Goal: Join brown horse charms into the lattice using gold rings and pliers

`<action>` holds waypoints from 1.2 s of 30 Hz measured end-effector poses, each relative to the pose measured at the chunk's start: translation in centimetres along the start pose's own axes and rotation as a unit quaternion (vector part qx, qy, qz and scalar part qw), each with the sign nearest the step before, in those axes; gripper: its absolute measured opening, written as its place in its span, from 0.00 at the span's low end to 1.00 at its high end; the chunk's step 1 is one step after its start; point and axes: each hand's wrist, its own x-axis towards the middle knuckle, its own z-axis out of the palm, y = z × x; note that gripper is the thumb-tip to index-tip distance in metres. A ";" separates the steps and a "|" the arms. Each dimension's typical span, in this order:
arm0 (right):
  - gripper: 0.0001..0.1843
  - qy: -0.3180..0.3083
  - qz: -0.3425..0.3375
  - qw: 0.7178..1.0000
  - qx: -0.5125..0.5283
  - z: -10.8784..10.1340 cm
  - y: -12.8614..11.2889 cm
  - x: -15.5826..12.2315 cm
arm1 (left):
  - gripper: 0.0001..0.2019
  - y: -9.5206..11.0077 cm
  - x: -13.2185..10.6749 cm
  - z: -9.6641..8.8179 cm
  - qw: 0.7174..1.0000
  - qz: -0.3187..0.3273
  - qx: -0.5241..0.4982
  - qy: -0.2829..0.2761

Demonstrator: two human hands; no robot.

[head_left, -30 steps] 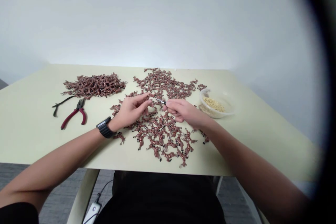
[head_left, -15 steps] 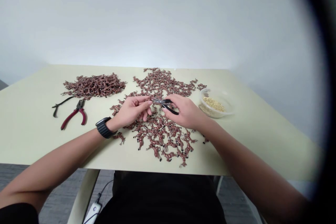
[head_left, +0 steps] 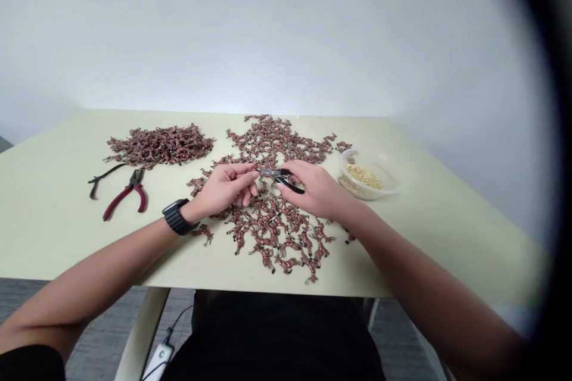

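My right hand (head_left: 315, 189) is wrapped round the black handles of a pair of pliers (head_left: 277, 175), whose metal jaws point left. Those jaw tips reach the fingertips of my left hand (head_left: 229, 186), which pinches something too small to make out; thumb and forefinger are pressed together. Beneath both hands spreads a loose layer of small brown deer figures (head_left: 286, 232) with dark hooves. Part of that layer is hidden by my hands. A dark watch sits on my left wrist.
At the back left lies a heaped pile of brown deer figures (head_left: 161, 144). In front of it are red-handled pliers (head_left: 127, 193) and a thin black tool (head_left: 105, 178). A clear plastic tub (head_left: 393, 190) with small gold-coloured pieces (head_left: 364, 176) stands right of my right hand, on the pale table (head_left: 447, 238).
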 end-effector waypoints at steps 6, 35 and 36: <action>0.15 -0.029 0.057 0.997 0.038 0.0 -0.7 0.0 | 0.17 -0.2 -0.3 0.2 0.997 0.034 0.073 0.014; 0.18 0.028 -0.008 0.999 -0.022 0.7 0.2 -0.1 | 0.17 0.4 -0.1 -0.2 0.999 0.006 0.032 0.019; 0.18 0.028 -0.011 0.999 -0.027 0.7 0.2 -0.1 | 0.16 0.4 -0.1 -0.2 0.999 0.007 0.033 0.017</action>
